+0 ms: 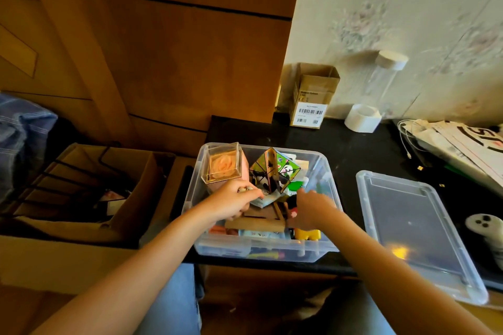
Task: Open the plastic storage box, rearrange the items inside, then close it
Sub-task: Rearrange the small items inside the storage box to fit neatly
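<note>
Black tabletop [353, 149] carries open storage box [321, 249], lid [413, 226] alongside. Left hand [231, 202] pinches something small, unidentifiable; right hand [313, 208] reaches inside, grip unclear.

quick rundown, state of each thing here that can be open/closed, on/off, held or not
storage box: open, full of items
lid: off, lying flat on the table right of the box
left hand: inside the box, fingers curled round something small
right hand: inside the box, reaching among the items, grip unclear
rose case: closed, upright in the box's far left corner
small cardboard box: top flaps open
clear jar: capped
</note>
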{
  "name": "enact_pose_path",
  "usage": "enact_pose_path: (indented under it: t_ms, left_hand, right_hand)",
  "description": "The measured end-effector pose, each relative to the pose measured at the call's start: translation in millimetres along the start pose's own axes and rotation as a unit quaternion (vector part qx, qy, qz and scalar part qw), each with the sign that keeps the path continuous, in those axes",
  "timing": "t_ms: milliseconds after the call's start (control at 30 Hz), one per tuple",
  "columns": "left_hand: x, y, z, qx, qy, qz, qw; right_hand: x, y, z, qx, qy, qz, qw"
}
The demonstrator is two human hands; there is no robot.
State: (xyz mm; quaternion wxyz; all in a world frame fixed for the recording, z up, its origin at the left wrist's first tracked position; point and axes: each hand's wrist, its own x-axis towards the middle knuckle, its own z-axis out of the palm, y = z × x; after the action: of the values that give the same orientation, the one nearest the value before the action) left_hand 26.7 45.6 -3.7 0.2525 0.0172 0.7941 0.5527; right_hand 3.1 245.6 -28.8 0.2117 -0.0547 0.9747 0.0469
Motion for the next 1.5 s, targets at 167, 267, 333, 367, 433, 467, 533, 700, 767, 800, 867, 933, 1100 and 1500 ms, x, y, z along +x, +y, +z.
enact_pose_path:
  t_ms: [167, 267, 333, 367, 433, 467, 533, 700, 767, 800, 867, 933, 1100, 1500]
  left_hand:
    - [-9, -4, -8, -0.003, 0.001, 0.0, 1.0]
    - [-14, -8, -18, -0.038, 0.02, 0.014, 0.999]
    - [-15, -9, -19, -0.059, 0.072, 0.05, 0.994]
    - [-15, -9, -18, -0.062, 0.106, 0.072, 0.99]
    - [-15, -7, -15, -0.066, 0.163, 0.106, 0.979]
    - [-15, -6, -12, -0.076, 0.179, 0.119, 0.974]
    - [-16, -1, -9, -0.103, 0.184, 0.137, 0.968]
    - [-16, 10, -8, -0.213, 0.079, 0.065, 0.972]
    - [-14, 12, -7, -0.281, 0.014, 0.006, 0.96]
    - [-13, 14, -5, -0.306, -0.014, -0.011, 0.952]
    - [-12, 19, 0, -0.331, -0.039, -0.013, 0.943]
    - [-10, 28, 6, -0.311, -0.014, 0.02, 0.95]
    - [-2, 61, 23, -0.2, 0.051, 0.145, 0.968]
    - [76, 59, 79, 0.147, -0.001, 0.061, 0.987]
  right_hand:
    - [3, -3, -8, 0.016, 0.028, 0.031, 0.999]
    - [-2, 7, -28, 0.083, 0.087, 0.011, 0.993]
    - [-8, 11, -42, 0.172, 0.085, -0.012, 0.981]
    - [-11, 9, -48, 0.237, 0.07, -0.024, 0.969]
    - [-12, -2, -50, 0.362, 0.03, -0.051, 0.93]
    - [-10, -11, -46, 0.413, 0.019, -0.059, 0.909]
    - [-5, -27, -36, 0.475, 0.034, -0.067, 0.877]
    - [-6, -28, -27, 0.53, -0.029, -0.157, 0.833]
    - [-11, -16, -29, 0.522, -0.058, -0.167, 0.835]
    - [-13, -10, -29, 0.504, -0.055, -0.168, 0.846]
    - [-15, 2, -31, 0.482, -0.02, -0.163, 0.861]
    - [-19, 11, -34, 0.516, -0.011, -0.154, 0.843]
    - [-25, 14, -27, 0.602, -0.091, -0.162, 0.777]
    - [-16, 4, -9, -0.007, -0.164, -0.106, 0.981]
